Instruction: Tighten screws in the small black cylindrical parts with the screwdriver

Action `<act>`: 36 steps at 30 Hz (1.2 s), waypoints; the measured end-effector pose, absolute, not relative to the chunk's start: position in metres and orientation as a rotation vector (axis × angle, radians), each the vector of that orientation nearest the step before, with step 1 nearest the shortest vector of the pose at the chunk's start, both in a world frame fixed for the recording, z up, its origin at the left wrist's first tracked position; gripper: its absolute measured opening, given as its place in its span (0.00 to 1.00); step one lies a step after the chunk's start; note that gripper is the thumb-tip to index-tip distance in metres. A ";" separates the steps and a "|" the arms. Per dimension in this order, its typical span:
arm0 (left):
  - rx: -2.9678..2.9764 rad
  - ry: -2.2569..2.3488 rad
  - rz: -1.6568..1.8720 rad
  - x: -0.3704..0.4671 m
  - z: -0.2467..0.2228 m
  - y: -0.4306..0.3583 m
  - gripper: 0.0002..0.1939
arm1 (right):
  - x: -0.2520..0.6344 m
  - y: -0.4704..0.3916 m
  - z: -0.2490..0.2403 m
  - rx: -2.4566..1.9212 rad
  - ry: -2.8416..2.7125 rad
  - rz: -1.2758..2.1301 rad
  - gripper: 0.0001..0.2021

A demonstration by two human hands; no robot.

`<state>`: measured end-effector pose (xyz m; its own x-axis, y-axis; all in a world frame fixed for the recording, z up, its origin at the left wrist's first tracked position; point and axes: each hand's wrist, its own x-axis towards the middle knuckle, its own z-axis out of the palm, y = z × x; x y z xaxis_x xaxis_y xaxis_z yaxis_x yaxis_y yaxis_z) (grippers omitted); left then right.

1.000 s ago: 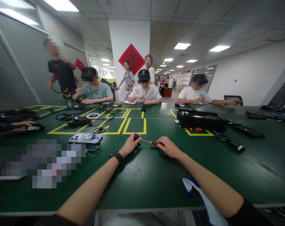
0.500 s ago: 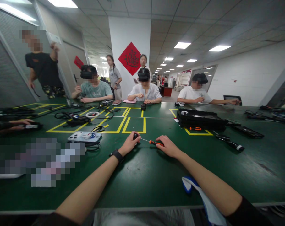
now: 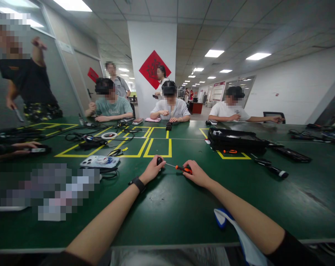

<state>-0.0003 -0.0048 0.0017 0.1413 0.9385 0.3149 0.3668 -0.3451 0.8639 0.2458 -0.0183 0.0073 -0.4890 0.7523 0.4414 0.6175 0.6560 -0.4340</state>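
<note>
Screwdriver (image 3: 179,168) in bent right fingers (image 3: 188,163)

Ceiling lights (image 3: 214,54) and a taped worktable (image 3: 167,221) show an office workroom.

Green table (image 3: 161,214) with yellow tape lines filled the lower frame; white pillar (image 3: 152,38) with red diamond sign (image 3: 153,66) stood upper center, glass partition (image 3: 58,79) and grey door (image 3: 84,66) at left. White wall (image 3: 289,79) ran down the right side, black chair (image 3: 270,114) in front. Tiled grey ceiling (image 3: 211,22) held lit panels (image 3: 214,53), with a reddish desk (image 3: 195,108) on pale floor (image 3: 193,117) behind.
</note>
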 end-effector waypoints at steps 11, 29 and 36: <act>1.789 1.254 1.181 0.000 0.003 -0.007 0.15 | 0.234 -0.023 0.002 -1.098 -2.225 0.298 0.08; 1.790 1.247 1.188 0.001 0.003 -0.006 0.15 | 0.230 -0.020 0.005 -1.064 -2.233 0.270 0.06; 1.783 1.243 1.203 0.000 0.001 -0.003 0.15 | 0.225 -0.024 0.007 -1.081 -2.222 0.229 0.12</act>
